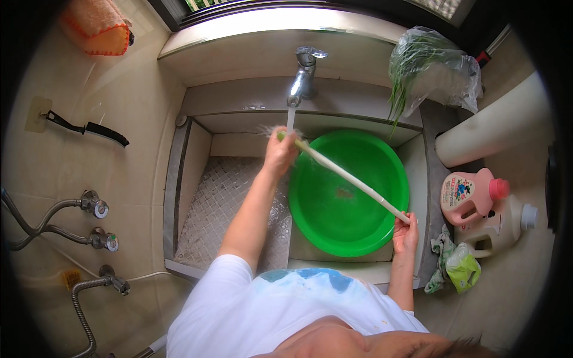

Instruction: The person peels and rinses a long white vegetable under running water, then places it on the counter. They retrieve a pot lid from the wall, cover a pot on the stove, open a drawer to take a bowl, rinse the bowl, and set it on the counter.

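Observation:
A long, thin pale rod or stalk point(349, 176), greenish at its upper left end, slants across the mouth of a green plastic basin point(309, 215). My left hand point(280, 152) grips the greenish end under the chrome faucet point(297, 87). Running water point(291, 118) strikes that hand and splashes around it. Low on the right, my right hand point(405, 232) holds the other end beside the basin's rim. Water fills part of the basin, and a small brownish patch point(344, 193) shows in it. Splash and motion blur partly hide my left fingers.
The tiled sink point(233, 206) has a textured floor at left. On the right ledge are a plastic bag of green vegetables point(429, 67), a thick white pipe point(492, 121), a pink detergent bottle point(465, 197) and a whitish jug point(492, 228). A black brush point(105, 133) hangs on the left wall.

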